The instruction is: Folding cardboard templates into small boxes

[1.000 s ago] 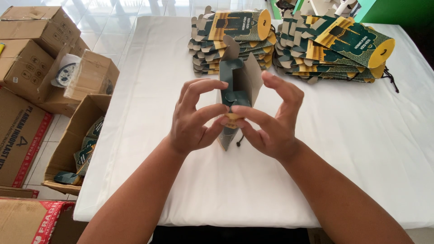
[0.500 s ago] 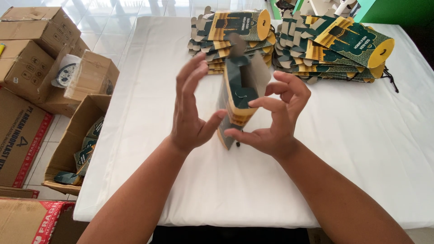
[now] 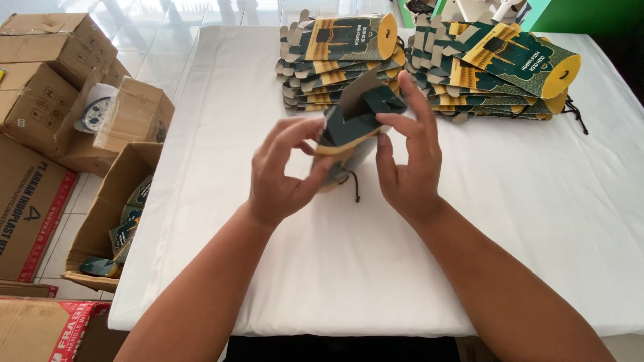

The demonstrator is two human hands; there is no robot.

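A dark green and yellow folded cardboard carton (image 3: 352, 127), half formed with a grey inner flap standing up at its far end, sits above the middle of the white cloth-covered table (image 3: 537, 221), held between both hands. A thin black cord (image 3: 351, 188) dangles from its near end. The left hand (image 3: 282, 171) cups the carton's near left side, thumb and fingers curled narrowly around the yellow edge. The right hand (image 3: 406, 157) pinches the green far flap between thumb and forefinger, the other fingers raised and loosely spread.

Far across the table lie two stacks of flat green and yellow printed cartons: one just beyond the hands (image 3: 339, 60), one to the right (image 3: 500, 70) (each top piece shows a round yellow end). Left of the table, on the tiled floor, stand brown corrugated boxes (image 3: 40, 94); an open box (image 3: 114, 214) nearer holds more green pieces.
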